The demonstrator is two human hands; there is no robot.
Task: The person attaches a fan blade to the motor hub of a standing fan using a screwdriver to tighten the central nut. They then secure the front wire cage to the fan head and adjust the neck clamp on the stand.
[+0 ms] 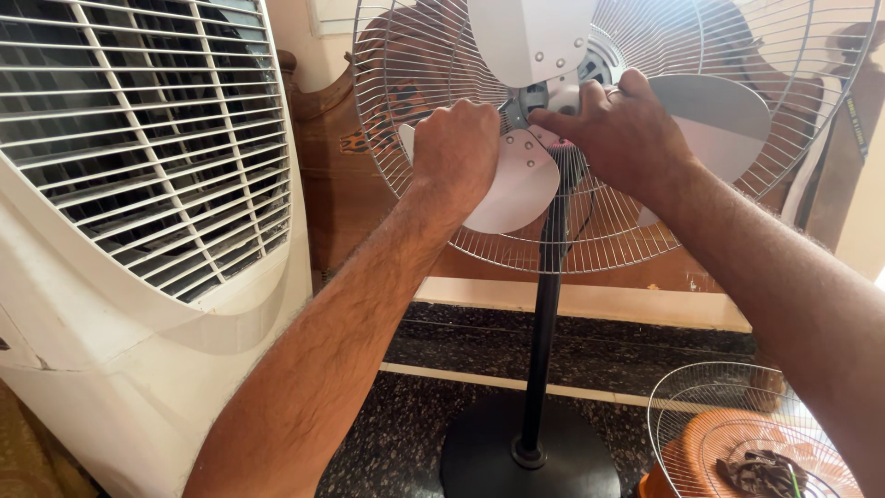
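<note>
So there's a pedestal fan (pixel 553 138) standing on a dark speckled stone floor (pixel 406 433), front guard off, and both hands are right in at the hub. The left hand (pixel 454 152) is balled into a tight fist, knuckles facing out, closed around the root of the lower blade (pixel 516 189), which is a smooth, pale, rounded paddle with small rivets near its base. The right hand (pixel 619 129) is half curled, fingers bent inward and pinching at the centre hub (pixel 539 100), where the three blades meet. I can't tell exactly what the fingertips have hold of in there.

The rear guard (pixel 415 83) is thin chrome wire, spokes fanning out to a round rim. A matte black pole (pixel 546 323) drops straight down to a flat round black base (pixel 530 461).

To the left stands a big air cooler (pixel 138 277), glossy off-white plastic with a curved slatted grille. Down at the bottom right corner of the floor, the domed wire front guard (pixel 737 415) sits on top of an orange plastic stool (pixel 719 452). Carved brown wooden furniture (pixel 332 175) is behind the fan.
</note>
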